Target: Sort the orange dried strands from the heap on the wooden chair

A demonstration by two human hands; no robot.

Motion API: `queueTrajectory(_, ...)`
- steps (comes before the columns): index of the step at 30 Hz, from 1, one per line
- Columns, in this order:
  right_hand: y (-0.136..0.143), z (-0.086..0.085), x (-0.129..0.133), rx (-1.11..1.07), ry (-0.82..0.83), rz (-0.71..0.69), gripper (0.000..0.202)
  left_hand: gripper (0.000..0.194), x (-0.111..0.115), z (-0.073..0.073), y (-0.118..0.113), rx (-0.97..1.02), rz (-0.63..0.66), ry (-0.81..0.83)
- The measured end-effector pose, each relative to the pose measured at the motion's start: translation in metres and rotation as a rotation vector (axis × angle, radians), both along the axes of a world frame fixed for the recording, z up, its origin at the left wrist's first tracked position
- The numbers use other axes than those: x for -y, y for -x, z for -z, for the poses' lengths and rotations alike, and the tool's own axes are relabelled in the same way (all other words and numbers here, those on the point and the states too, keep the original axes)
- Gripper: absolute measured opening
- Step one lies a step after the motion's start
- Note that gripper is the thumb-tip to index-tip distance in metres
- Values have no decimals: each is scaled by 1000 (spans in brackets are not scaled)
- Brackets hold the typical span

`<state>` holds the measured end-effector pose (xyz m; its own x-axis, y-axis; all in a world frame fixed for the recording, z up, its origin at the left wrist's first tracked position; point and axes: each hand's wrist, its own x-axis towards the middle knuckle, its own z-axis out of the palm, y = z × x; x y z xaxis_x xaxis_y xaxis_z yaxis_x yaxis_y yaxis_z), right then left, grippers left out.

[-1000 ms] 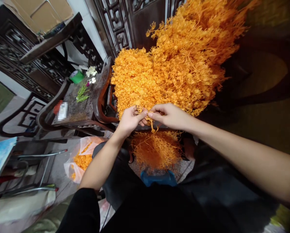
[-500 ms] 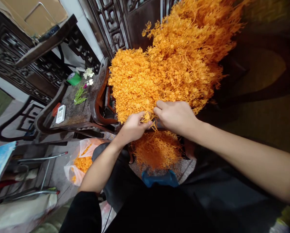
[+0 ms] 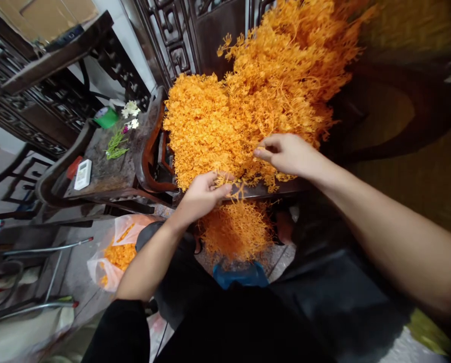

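A large pile of orange plastic flower pieces [image 3: 206,121] covers the dark wooden seat, looser and more tangled toward the upper right. My left hand [image 3: 206,191] pinches an orange flower sprig [image 3: 238,187] at the pile's front edge. To its right, my right hand [image 3: 285,154] hovers over the pile's near side, thumb and fingertips pressed together; anything between them is too small to make out. Below both hands, thin orange stems [image 3: 235,229] heap up above a blue container [image 3: 240,275] between my legs.
On the left, a small wooden table [image 3: 110,169] bears green tape [image 3: 106,117], a white remote-like device [image 3: 82,174], white flowers and green stems. A pinkish plastic bag [image 3: 114,282] with orange pieces lies on the floor. Carved dark furniture stands behind.
My right hand has moved away from my left hand, up and to the right. My left hand keeps its hold on the sprig. The whole view has shifted slightly.
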<state>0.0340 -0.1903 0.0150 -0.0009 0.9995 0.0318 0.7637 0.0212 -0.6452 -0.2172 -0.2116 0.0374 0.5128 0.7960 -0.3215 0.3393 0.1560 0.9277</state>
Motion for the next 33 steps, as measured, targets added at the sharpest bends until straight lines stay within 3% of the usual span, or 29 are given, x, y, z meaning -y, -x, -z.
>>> queueTrajectory(3, 7, 4, 10, -419, 192, -105, 24, 48, -8, 6, 8, 104, -11, -4)
queueTrajectory(6, 21, 7, 18, -829, 236, -203, 31, 42, -12, 11, 12, 182, -32, 36)
queueTrajectory(8, 27, 6, 20, -1001, 256, -202, 40, 38, -11, 12, 13, 235, -52, 63)
queueTrajectory(10, 30, 5, 20, -1087, 275, -163, 36, 36, -10, 12, 13, 284, -57, 101)
queueTrajectory(14, 36, 0, 20, -1150, 266, -46, 18, 33, -9, 10, 12, 298, -34, 136)
queueTrajectory(24, 37, -9, 28, -1331, 324, -104, 54, 35, -8, 9, 12, 274, -38, 189)
queueTrajectory(30, 40, -11, 28, -1242, 300, -76, 31, 41, -7, 16, 12, 255, -89, 157)
queueTrajectory(33, 50, -6, 32, -1145, 251, -140, 45, 43, -6, 19, 10, 237, -71, 117)
